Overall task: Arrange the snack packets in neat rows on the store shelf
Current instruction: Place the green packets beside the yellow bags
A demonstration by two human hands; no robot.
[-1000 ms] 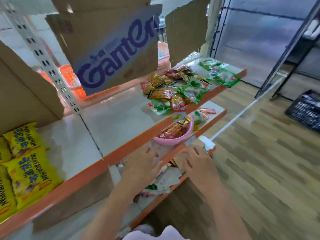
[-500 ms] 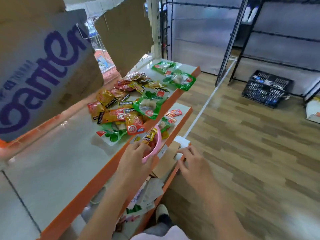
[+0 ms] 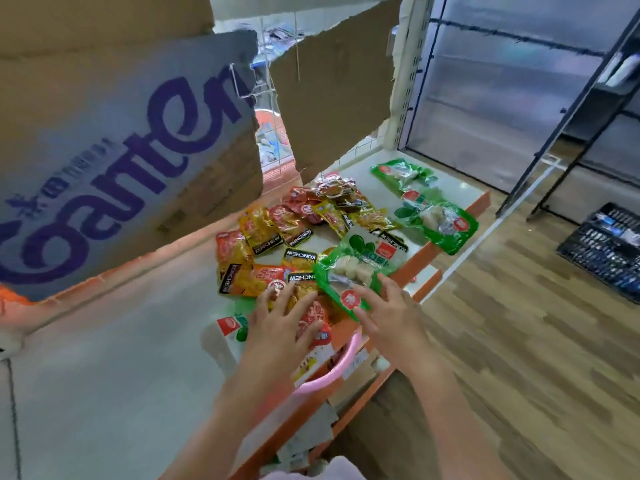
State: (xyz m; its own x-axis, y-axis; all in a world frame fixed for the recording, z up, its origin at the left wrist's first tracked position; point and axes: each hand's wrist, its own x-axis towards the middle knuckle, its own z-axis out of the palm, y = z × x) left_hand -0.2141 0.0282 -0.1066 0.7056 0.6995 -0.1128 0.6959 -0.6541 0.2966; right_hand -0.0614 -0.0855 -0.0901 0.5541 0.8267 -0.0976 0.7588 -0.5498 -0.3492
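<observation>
Both our hands have come up from the lower shelf onto the heap of snack packets (image 3: 304, 244) on the upper shelf (image 3: 121, 358). Our left hand (image 3: 282, 327) lies with fingers spread flat on an orange packet (image 3: 313, 318). Just right of it, our right hand (image 3: 388, 315), fingers straight and spread, touches the near edge of a green packet (image 3: 349, 271). Below both wrists sits a pink bowl (image 3: 341, 367).

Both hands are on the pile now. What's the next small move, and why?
Probably slide the green packet under the right hand out to bare shelf on the left, starting a row. The packets lie jumbled and overlapping, this one sits on top near the front edge, and the left hand already steadies the orange packets.
</observation>
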